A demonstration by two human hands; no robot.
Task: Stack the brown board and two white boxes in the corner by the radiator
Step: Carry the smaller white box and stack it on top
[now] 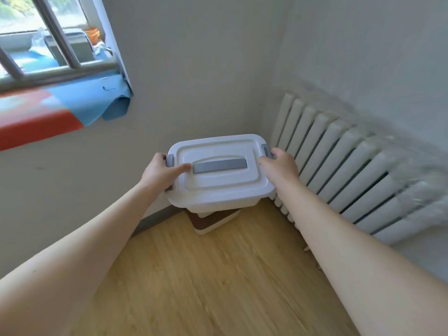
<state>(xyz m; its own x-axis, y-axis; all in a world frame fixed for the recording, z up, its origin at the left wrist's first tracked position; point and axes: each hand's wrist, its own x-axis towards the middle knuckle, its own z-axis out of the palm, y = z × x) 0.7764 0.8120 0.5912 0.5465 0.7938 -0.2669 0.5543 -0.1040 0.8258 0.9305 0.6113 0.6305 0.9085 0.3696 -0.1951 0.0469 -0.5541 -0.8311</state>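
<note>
A white lidded box [219, 187] with a grey handle and grey side clips is held over the corner. My left hand [160, 172] grips its left end and my right hand [281, 163] grips its right end. Directly below it I see part of a brown board [197, 221] lying on a second white box [218, 225] that stands on the floor. Most of that lower box and board is hidden by the held box. Whether the held box touches what is under it cannot be told.
A white radiator [351, 170] runs along the right wall, close to the boxes. A window sill with a blue and red cover [60, 112] juts out at upper left. Wooden floor [206, 287] spreads out in front of the corner.
</note>
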